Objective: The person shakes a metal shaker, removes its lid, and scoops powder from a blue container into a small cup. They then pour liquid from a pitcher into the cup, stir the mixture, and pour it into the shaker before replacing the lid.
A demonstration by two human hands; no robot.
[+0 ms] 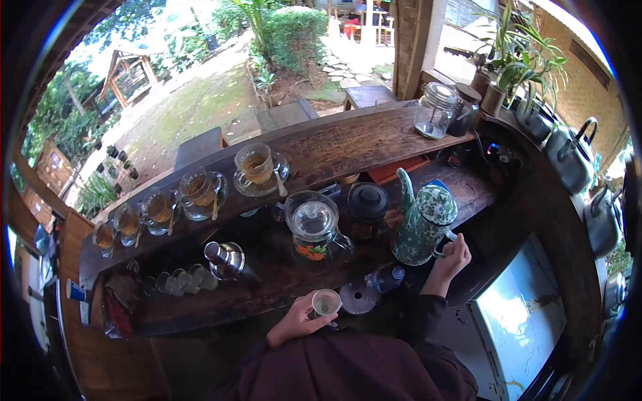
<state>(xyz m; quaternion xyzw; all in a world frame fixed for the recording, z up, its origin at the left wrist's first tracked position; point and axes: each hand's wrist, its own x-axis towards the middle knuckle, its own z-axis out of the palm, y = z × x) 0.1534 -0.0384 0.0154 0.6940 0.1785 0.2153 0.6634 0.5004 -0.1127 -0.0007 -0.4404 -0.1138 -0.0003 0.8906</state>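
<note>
"Tumbler, small, round and clear [326, 303], at lower centre: the left hand [299, 322] is wrapped round it. Its contents? I can't tell."

"And the right hand [453, 256]?"

"Right of centre, clasped on the handle of a tall green-and-white speckled enamel pot [428, 226]. The pot sits up and right of the tumbler; its long axis runs up the frame, slanting slightly right, its spout on the side away from that hand."

"Other containers?"

"Mid-frame, a clear glass pitcher with painted flowers [311, 234], contents unclear. Farther, at upper left, clear glass cups [254, 166] hold something brown."
</note>
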